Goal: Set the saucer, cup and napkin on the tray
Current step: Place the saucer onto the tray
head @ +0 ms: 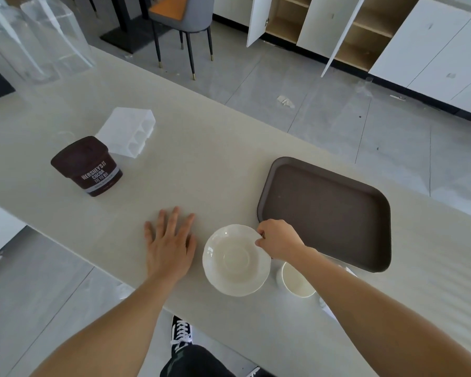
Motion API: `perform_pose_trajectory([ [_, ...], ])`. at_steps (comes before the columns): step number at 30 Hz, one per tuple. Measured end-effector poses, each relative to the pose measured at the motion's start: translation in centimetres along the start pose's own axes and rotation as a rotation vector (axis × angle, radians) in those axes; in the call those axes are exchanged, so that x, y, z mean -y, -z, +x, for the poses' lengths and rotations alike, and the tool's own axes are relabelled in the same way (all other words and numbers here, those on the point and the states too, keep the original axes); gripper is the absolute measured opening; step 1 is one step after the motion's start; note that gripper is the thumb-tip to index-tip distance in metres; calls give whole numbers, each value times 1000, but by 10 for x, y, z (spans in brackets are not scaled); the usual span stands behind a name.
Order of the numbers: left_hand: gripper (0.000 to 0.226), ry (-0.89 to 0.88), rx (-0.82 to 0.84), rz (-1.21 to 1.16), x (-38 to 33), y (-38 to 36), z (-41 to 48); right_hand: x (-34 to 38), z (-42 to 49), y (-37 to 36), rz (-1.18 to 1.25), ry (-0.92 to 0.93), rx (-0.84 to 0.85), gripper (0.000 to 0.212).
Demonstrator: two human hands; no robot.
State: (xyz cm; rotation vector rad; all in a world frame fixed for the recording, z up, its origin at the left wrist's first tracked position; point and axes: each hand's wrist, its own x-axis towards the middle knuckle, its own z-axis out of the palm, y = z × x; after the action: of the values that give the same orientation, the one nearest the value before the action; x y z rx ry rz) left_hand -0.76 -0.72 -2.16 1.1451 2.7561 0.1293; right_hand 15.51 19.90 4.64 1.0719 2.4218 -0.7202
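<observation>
A cream saucer (pixel 235 261) lies on the pale counter near its front edge. My right hand (pixel 279 242) pinches the saucer's far right rim. My left hand (pixel 170 246) rests flat on the counter, fingers spread, just left of the saucer. A white cup (pixel 297 280) stands to the right of the saucer, partly hidden under my right forearm. A bit of white napkin (pixel 327 308) shows beneath that forearm. The dark brown tray (pixel 324 210) sits beyond and to the right, with nothing on it.
A brown cocoa tub (pixel 89 165) and a white plastic holder (pixel 128 131) stand at the left of the counter. Clear plastic bottles (pixel 38 36) are at the far left. Beyond the counter are a chair (pixel 184 25) and open cabinets (pixel 337 28).
</observation>
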Motion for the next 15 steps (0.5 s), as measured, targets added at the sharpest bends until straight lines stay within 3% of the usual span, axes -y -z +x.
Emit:
perform_pose_trajectory([
  [15,53,0,-42,-33,1,-2,-1,-2,-2,10,165,3,-41,10],
])
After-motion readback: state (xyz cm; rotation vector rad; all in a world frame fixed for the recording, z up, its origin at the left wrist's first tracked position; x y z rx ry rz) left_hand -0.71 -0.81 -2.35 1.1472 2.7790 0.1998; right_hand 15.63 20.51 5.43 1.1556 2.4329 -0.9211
